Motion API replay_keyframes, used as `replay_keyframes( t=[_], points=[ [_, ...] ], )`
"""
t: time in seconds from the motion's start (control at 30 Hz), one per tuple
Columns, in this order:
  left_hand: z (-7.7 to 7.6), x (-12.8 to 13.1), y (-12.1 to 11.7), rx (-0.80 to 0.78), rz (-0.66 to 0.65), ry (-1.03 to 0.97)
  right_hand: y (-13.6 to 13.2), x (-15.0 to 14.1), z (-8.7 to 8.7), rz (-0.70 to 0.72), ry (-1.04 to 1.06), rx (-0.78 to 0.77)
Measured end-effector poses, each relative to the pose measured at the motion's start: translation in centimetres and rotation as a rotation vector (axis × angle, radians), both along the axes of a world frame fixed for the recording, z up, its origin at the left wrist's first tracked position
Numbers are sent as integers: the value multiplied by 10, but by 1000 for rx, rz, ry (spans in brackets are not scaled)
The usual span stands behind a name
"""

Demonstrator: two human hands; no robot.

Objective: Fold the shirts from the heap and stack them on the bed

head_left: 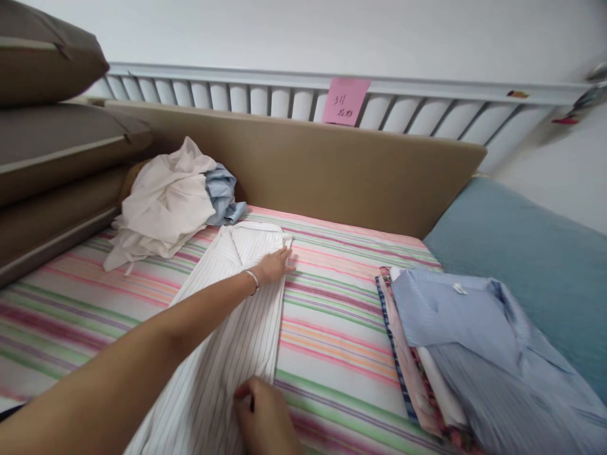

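A white shirt [241, 322] with thin dark stripes lies in a long, narrow fold on the striped bed sheet, running away from me. My left hand [275, 265], with a bracelet at its wrist, rests on the far right corner of the shirt. Its fingers are stretched out over the edge. Closer to me, my right hand [265, 417] is closed at the shirt's right edge, with thumb and forefinger curled together on the cloth. The fingertips are partly hidden.
A crumpled white garment [165, 202] and a light blue one [222, 193] lie at the back left, beside stacked brown cushions [57, 145]. On the right is a pile of folded clothes topped by a blue shirt [455, 322]. Behind stand a brown board [332, 164] and white railing [260, 100].
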State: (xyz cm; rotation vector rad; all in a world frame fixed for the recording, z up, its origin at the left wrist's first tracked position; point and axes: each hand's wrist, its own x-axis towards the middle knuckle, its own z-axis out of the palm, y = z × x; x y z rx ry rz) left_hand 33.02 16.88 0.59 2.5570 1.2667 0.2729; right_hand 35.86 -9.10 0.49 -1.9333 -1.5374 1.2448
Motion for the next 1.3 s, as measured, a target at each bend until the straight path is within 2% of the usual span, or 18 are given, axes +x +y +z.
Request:
replay_keyframes(
  t=[0.07, 0.13, 0.17, 0.23, 0.33, 0.4, 0.47, 0.53, 0.6, 0.73, 0.8, 0.87, 1.0, 1.1, 1.17, 1.3],
  points=[
    [13, -28, -36, 33, -94, -118, 1, 0, 5, 39, -31, 10],
    [26, -70, -85, 57, -190, -285, 2, 0, 6, 69, -85, 32],
    [31, -94, -112, 44, -174, -358, 2, 0, 6, 71, -111, 46],
    [34, -145, -167, -37, 8, -492, 1, 0, 3, 65, -129, 67],
    [20, -211, -237, -251, 425, -713, -3, 0, -2, 49, -100, 53],
    [5, -239, -271, -366, 620, -876, -10, -1, -4, 27, -82, 22],
    [-8, -251, -293, -469, 710, -1005, -23, -5, -7, -13, -51, -35],
    [-14, -249, -306, -566, 743, -1097, -40, -11, -12, -74, -30, -58],
    [-12, -240, -311, -641, 757, -1141, -60, -18, -16, -120, -59, -1],
    [-3, -222, -315, -727, 766, -1078, -92, -34, -19, -180, -278, 192],
    [-6, -219, -320, -737, 771, -1043, -103, -41, -17, -235, -347, 236],
    [-15, -219, -326, -748, 766, -1022, -109, -46, -15, -301, -352, 253],
    [-40, -217, -337, -760, 736, -1023, -115, -47, -15, -372, -319, 258],
    [-50, -211, -340, -747, 696, -1034, -121, -43, -19, -377, -288, 261],
    [-48, -207, -341, -732, 670, -1045, -126, -43, -22, -346, -274, 223],
    [-35, -208, -342, -704, 605, -1086, -133, -47, -28, -250, -273, 80]
  ],
)
